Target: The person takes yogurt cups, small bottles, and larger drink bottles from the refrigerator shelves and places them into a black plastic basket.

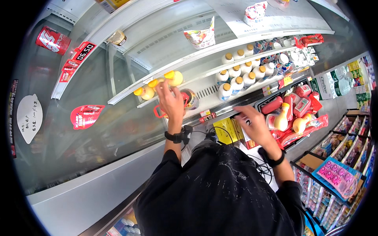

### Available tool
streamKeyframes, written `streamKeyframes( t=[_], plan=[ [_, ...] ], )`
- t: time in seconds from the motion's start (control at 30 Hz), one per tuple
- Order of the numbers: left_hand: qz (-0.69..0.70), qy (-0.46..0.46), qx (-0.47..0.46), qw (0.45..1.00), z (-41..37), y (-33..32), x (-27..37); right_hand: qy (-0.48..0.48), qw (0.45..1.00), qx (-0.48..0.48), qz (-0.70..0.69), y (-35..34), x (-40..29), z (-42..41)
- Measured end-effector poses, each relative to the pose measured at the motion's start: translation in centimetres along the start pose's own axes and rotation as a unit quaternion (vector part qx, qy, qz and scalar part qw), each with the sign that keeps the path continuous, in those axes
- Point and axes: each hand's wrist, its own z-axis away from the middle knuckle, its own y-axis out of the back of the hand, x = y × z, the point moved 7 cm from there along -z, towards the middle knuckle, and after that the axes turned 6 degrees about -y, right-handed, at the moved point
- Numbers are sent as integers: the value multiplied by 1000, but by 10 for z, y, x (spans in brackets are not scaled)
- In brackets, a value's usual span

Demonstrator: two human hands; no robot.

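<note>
My left hand (pixel 171 101) reaches to the left end of a refrigerated shelf, its fingertips at a row of three small yellow bottles (pixel 176 78) with yellow caps. The fingers partly cover the middle bottle, so whether they grip it is hidden. Just below that hand is a dark jar (pixel 192 99) with a red handle. My right hand (pixel 252 119), slightly blurred, hovers with fingers apart and nothing in them, left of a dark crate (pixel 260 103). Two more yellow bottles (pixel 281 119) lie in the crate on top of red-wrapped sausages and other red packs (pixel 302 106).
White bottles with gold caps (pixel 237 84) stand in rows on the lower shelf. Pouches (pixel 200 38) sit on the upper shelf. A glass side panel (pixel 88 141) borders the left. A yellow box (pixel 225 129) and cables lie below. Snack racks (pixel 330 177) stand at right.
</note>
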Motion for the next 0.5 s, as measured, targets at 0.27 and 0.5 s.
streamKeyframes(
  t=[0.27, 0.5],
  plan=[
    [-141, 60, -135, 979, -25, 0, -57, 151, 980, -10, 131, -128, -54, -132],
    [-43, 5, -97, 994, -18, 7, -58, 169, 966, 26, 195, -190, -72, -200]
  ],
)
